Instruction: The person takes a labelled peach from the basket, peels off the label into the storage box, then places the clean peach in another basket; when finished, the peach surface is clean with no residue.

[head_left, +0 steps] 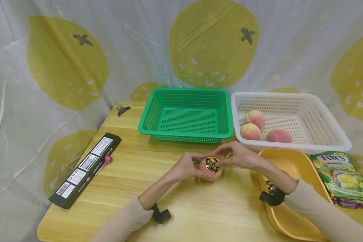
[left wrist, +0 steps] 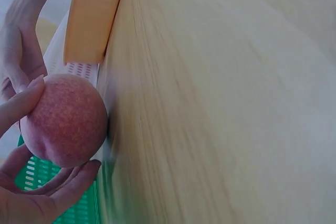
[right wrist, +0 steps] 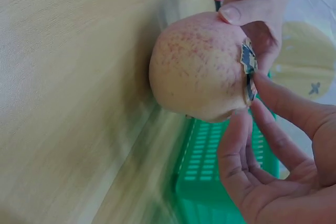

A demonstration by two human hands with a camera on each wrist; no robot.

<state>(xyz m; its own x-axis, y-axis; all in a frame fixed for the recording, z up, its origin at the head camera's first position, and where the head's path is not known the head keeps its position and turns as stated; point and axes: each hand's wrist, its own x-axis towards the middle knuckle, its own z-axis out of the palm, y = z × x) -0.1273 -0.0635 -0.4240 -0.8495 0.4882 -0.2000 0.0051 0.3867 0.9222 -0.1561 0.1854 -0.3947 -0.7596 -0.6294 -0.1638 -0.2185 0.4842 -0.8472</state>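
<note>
A pink-and-yellow peach (head_left: pixel 210 172) sits low over the table in front of me, a black-and-gold sticker (head_left: pixel 212 164) on its upper side. My left hand (head_left: pixel 186 167) grips the peach from the left, thumb and fingers spread round it. From the right, my right hand (head_left: pixel 234 155) has its thumb and fingertips at the sticker's edge. In the right wrist view the sticker (right wrist: pixel 249 61) stands slightly raised from the peach (right wrist: pixel 197 69), with the right thumb against it. The left wrist view shows the peach's red side (left wrist: pixel 65 121), the sticker hidden.
Behind the hands stand a green basket (head_left: pixel 186 137) and a white basket (head_left: pixel 314 147) holding three peaches (head_left: pixel 250 131). A yellow tray (head_left: pixel 293 215) with stickers lies under my right forearm, beside a Fox's candy bag (head_left: pixel 340 174). A black box (head_left: pixel 86 169) and lollipops (head_left: pixel 108 159) lie left.
</note>
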